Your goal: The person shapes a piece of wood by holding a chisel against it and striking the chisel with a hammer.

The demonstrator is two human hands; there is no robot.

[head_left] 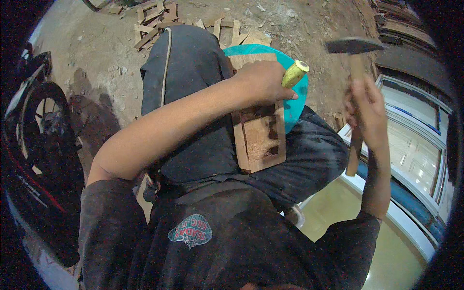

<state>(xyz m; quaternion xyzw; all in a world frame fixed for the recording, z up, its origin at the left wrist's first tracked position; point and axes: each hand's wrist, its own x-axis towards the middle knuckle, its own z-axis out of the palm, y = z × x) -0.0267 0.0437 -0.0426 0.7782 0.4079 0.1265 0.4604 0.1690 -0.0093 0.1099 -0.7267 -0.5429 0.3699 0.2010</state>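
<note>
My left hand (261, 82) is wrapped round the yellow-green handle of a chisel (295, 74), over the far half of a wooden board (263, 142). The chisel's handle end points up and to the right; its blade is hidden behind the hand. Cut recesses and dark hollows mark the board's near half. Beneath the board lies a round teal surface (298, 108), between my legs. Off to the right, my right hand (366, 104) grips the wooden handle of a hammer (354, 46), raised apart from the chisel with its dark metal head at the far end.
Loose wood offcuts (152, 24) are strewn on the dirt ground beyond my knees. A motorcycle (46, 121) stands at the left. White-framed panels (411, 140) lean at the right, near stacked dark boards (406, 29). My dark-trousered legs flank the board.
</note>
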